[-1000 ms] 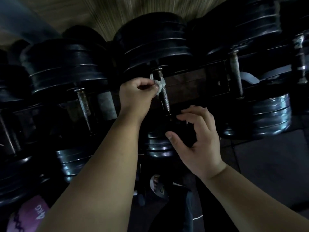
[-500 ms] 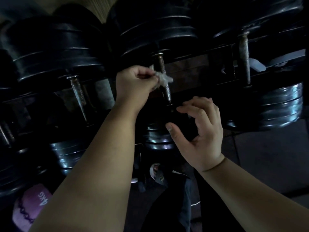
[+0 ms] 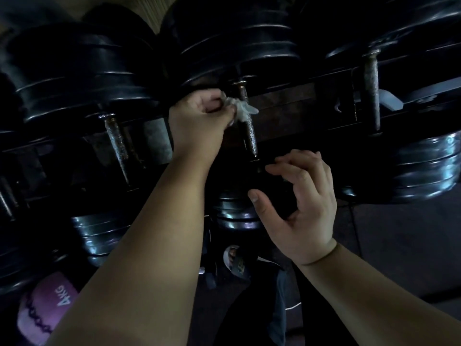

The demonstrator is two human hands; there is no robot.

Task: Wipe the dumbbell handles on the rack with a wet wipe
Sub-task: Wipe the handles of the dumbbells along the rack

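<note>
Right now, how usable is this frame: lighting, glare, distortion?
Head view: dim and underexposed, black plates merging into shadow; glare streaks on the chrome plates; wide-angle bending at the edges; the wet wipe in the left hand reads clearly against the middle handle.

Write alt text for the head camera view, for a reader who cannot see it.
A person's left hand presses a crumpled white wipe against the upper part of a dumbbell handle on a dark rack. The right hand hovers open and empty near the handle's lower end. More black dumbbells sit either side, and a pink weight marked 4KG lies lower left.
</note>
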